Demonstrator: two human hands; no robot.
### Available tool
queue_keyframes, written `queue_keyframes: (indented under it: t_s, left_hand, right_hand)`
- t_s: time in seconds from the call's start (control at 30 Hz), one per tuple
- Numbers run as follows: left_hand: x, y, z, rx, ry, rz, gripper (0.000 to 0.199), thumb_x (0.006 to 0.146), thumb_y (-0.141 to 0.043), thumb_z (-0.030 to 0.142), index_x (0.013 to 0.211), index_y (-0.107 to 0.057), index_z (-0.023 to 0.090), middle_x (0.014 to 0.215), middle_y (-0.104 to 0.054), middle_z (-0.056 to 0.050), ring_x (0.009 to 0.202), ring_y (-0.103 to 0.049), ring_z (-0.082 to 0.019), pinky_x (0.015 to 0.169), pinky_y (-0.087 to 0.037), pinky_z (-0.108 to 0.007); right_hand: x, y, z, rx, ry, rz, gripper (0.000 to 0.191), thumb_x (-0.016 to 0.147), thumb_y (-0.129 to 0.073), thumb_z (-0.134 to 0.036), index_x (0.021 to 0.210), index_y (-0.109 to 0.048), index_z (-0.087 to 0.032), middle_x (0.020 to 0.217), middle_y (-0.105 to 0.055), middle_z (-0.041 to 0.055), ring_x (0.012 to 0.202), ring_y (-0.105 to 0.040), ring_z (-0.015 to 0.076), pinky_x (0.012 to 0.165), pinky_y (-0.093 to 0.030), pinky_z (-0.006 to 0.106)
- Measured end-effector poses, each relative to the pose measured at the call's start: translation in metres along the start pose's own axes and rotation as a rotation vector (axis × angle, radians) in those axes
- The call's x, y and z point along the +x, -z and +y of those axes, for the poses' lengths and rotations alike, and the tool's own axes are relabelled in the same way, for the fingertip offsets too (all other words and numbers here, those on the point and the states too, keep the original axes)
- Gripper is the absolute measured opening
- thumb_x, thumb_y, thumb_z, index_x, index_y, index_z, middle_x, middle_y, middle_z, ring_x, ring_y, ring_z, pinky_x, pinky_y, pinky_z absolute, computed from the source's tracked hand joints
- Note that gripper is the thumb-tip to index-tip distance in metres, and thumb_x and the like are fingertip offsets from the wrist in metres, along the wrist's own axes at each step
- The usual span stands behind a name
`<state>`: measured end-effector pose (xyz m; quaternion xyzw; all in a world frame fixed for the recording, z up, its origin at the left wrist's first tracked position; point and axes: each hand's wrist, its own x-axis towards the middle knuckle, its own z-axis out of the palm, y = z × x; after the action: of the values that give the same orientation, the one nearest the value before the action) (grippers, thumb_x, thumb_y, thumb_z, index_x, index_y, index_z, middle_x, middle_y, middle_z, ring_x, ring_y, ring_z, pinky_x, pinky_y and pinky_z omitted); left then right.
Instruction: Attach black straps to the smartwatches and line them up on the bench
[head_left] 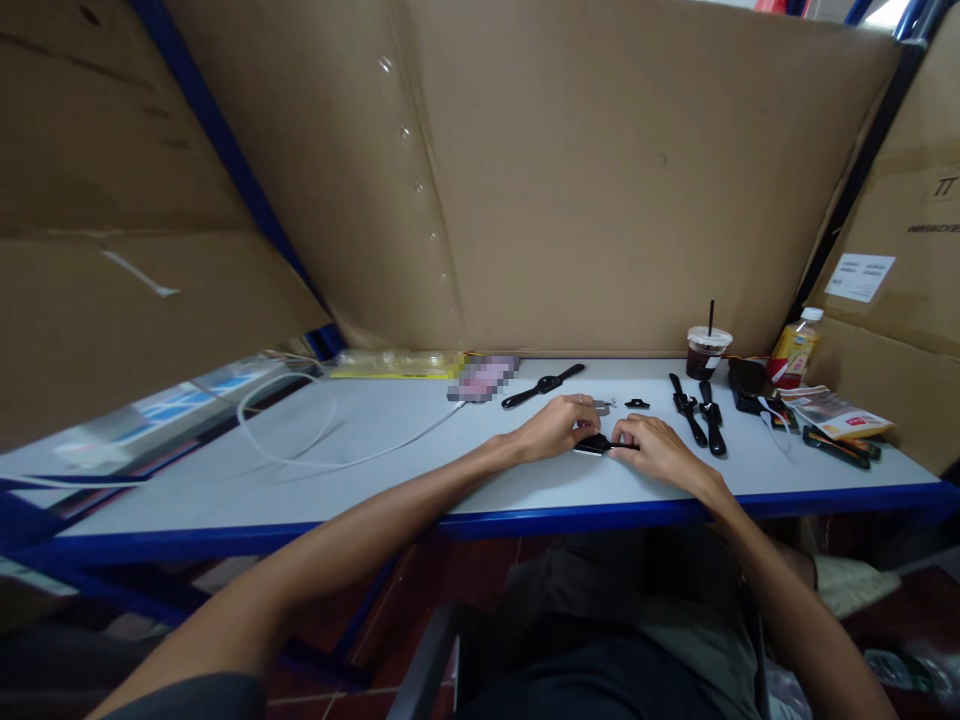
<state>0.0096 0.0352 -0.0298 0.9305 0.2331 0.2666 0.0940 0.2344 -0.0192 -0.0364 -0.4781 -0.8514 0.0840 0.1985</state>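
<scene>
Near the front edge of the table, a black spokeshave (594, 443) with a pale edge along its front lies between my hands. My left hand (559, 428) has its fingers closed at the spokeshave's middle and left part. With fingers bent, my right hand (654, 447) grips its right handle. A small grey metal piece (602, 407) sits just beyond my left fingers, partly covered by them. Beyond my right hand lies a small flat black part (637, 404). Another black spokeshave (546, 384) rests farther back, and two more spokeshaves (688, 408) lie to the right.
A cup with a straw (708, 353), a juice bottle (801, 346), a black case (750, 386) and a packet (840, 412) stand or lie at the right. A phone (484, 379) with a white cable (405, 440) is at the back. Cardboard (562, 180) walls the table.
</scene>
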Motion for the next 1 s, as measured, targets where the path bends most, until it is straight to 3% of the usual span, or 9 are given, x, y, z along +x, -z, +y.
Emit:
queue_keyframes:
  t_s: [0.13,0.4,0.8,1.0]
  left_hand:
    - [-0.0003,-0.0013,0.0003,-0.024,-0.008,-0.015,0.017,0.092,-0.058,0.011,0.086,-0.073,0.017,0.084,-0.068,-0.004,0.075,-0.062,-0.015,0.072,-0.046,-0.027]
    - [-0.0002,-0.0041,-0.0030,0.010,-0.081,0.003,0.018,0.094,-0.057,0.012,0.085,-0.072,0.017,0.087,-0.069,-0.006,0.082,-0.063,-0.017,0.077,-0.048,-0.029]
    - [0.0000,-0.0063,-0.0067,-0.052,0.038,0.061,0.014,0.091,-0.062,0.012,0.086,-0.074,0.017,0.082,-0.065,-0.003,0.075,-0.059,-0.014,0.074,-0.046,-0.028]
    - [-0.0003,-0.0076,-0.0053,0.037,-0.030,0.055,0.014,0.094,-0.059,0.015,0.091,-0.071,0.018,0.089,-0.066,-0.005,0.090,-0.060,-0.018,0.083,-0.049,-0.032]
  right_hand:
    - [-0.0008,0.0009,-0.0011,0.005,0.005,0.006,0.005,0.089,-0.068,-0.024,0.092,-0.068,-0.021,0.088,-0.064,0.0019,0.079,-0.055,0.0164,0.070,-0.033,0.028]
    - [-0.0012,0.0014,-0.0004,0.001,0.011,-0.005,0.005,0.090,-0.068,-0.023,0.093,-0.066,-0.021,0.089,-0.064,0.0023,0.081,-0.055,0.0173,0.072,-0.035,0.028]
    - [-0.0007,0.0007,-0.0007,-0.009,-0.002,-0.003,0.005,0.090,-0.067,-0.024,0.092,-0.065,-0.021,0.089,-0.065,0.0022,0.082,-0.056,0.0176,0.072,-0.034,0.028]
    - [-0.0001,-0.0003,-0.0008,-0.007,0.002,-0.013,0.005,0.089,-0.067,-0.025,0.091,-0.064,-0.021,0.088,-0.065,0.0021,0.081,-0.056,0.0178,0.071,-0.034,0.029]
